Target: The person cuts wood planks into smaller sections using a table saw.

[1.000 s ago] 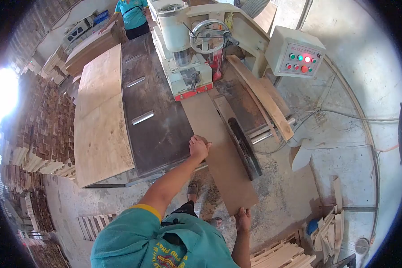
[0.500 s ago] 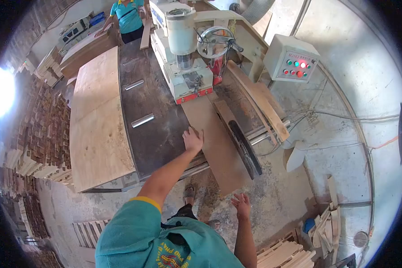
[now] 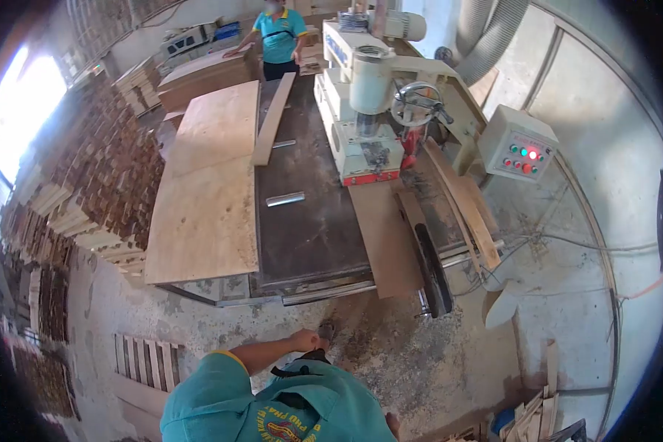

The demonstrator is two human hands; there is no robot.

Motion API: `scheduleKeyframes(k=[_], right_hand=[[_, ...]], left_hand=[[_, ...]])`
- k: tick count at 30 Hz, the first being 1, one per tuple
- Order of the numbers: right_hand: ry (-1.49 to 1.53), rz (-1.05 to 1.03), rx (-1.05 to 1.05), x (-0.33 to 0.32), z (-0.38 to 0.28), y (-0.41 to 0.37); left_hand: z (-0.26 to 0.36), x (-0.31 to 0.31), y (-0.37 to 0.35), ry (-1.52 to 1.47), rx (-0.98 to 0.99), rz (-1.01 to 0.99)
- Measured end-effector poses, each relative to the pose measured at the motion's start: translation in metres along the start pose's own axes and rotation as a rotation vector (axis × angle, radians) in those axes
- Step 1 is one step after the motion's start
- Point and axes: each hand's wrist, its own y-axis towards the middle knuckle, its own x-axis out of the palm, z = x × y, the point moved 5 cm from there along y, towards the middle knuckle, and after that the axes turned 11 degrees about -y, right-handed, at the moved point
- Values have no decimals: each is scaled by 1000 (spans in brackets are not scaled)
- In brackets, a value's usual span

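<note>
My left hand (image 3: 306, 339) is drawn back in front of my waist, off the machine table, its fingers curled in and nothing visible in them. Of my right arm (image 3: 393, 423) only a bit of skin shows beside my shirt at the bottom; its fingers are hidden. Ahead, a brown board (image 3: 387, 247) runs out from under the white saw machine (image 3: 368, 144), beside a dark guide rail (image 3: 433, 276). A long light plank (image 3: 274, 121) lies on the dark table (image 3: 309, 243), left of the machine.
A plywood sheet (image 3: 206, 191) lies along the table's left side. Behind the table stands a co-worker (image 3: 278, 37). Curved wood pieces (image 3: 468, 206) rest right of the rail. A control box (image 3: 521, 144), stacked wood (image 3: 103, 177) and a slatted pallet (image 3: 149, 361) surround the area.
My left hand has left the table and come back to my waist. My right hand has dropped beside my body. The light plank has slid toward me along the table. The view has shifted left.
</note>
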Motion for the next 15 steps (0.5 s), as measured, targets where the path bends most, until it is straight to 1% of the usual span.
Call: scheduleKeyframes(k=[1,3,5,6,7,8,9,10,12,14,15], right_hand=[[-73,4,28,-3,0,2],[-220,8,88,-8,0,-1],[-368,8,150,-12,-8,-12],[-444,8,182,-15,-13,-19],[-458,-9,182,-21,-30,-27],[-571,29,104,-32,-54,-30],[-680,69,24,-41,-80,-33],[-692,55,27,-46,-93,-35],[48,117,149,-58,-110,-37],[792,187,266,-64,-119,-40],[785,187,272,-69,-125,-40]], left_hand=[[8,-7,-9,-7,-10,14],[10,-45,-27,-102,-174,303],[9,-79,-26,25,68,536],[14,-101,-29,-2,60,661],[19,-125,-31,-26,51,784],[28,-153,-37,-18,137,967],[35,-182,-42,0,178,1060],[18,-206,-42,-79,116,1117],[-8,-248,-52,-54,-152,1287],[-13,-271,-71,240,-285,1437],[-34,-278,-72,238,-295,1433]])
